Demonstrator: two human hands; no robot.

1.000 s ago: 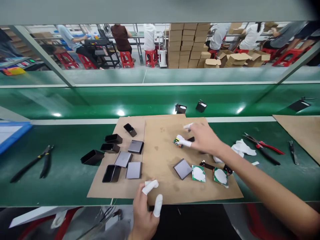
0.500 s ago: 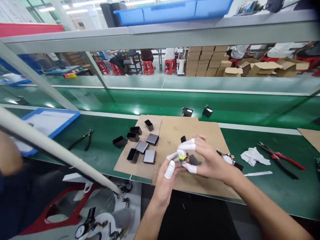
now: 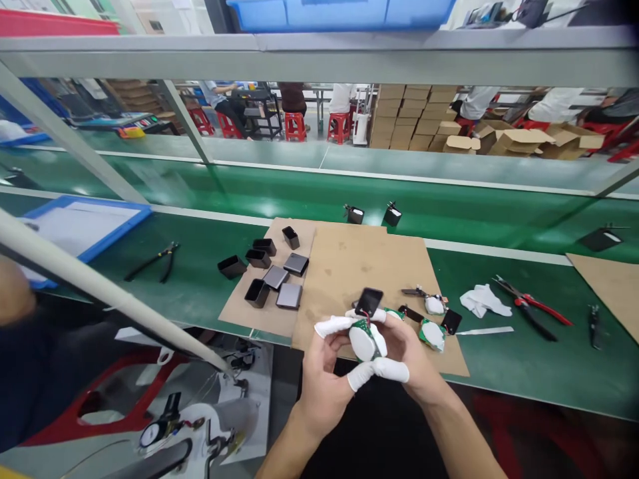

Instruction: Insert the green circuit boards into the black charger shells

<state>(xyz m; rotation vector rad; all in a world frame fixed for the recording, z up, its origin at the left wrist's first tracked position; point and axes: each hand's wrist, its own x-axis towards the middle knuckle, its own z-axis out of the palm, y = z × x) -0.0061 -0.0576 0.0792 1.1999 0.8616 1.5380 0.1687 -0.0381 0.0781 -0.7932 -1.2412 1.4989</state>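
Between my two hands I hold a green circuit board (image 3: pixel 363 341) with a round white pad on its face. A black square cover (image 3: pixel 369 301) is wired to its top. White finger cots sit on the fingertips of my left hand (image 3: pixel 324 376), which grips the board's left side. My right hand (image 3: pixel 407 356), also in finger cots, closes on the right side. Just right of my hands lie another board with a white pad (image 3: pixel 432 334) and a smaller white-padded assembly (image 3: pixel 434 304). Several open black housings (image 3: pixel 256 293) and grey-topped blocks (image 3: pixel 289 296) rest to the left.
Brown cardboard (image 3: pixel 344 256) covers part of the green bench. Black-handled pliers (image 3: pixel 154 261) lie left; red-and-black pliers (image 3: pixel 532 309), a crumpled white cloth (image 3: pixel 484 301) and a white strip (image 3: pixel 484 330) lie right. A slanted pale post (image 3: pixel 114 289) crosses the left side; a person's arm shows behind it.
The board has been turned so its white round pad faces me and the black cover stands up on top. Both hands now frame it from either side, slightly lower.
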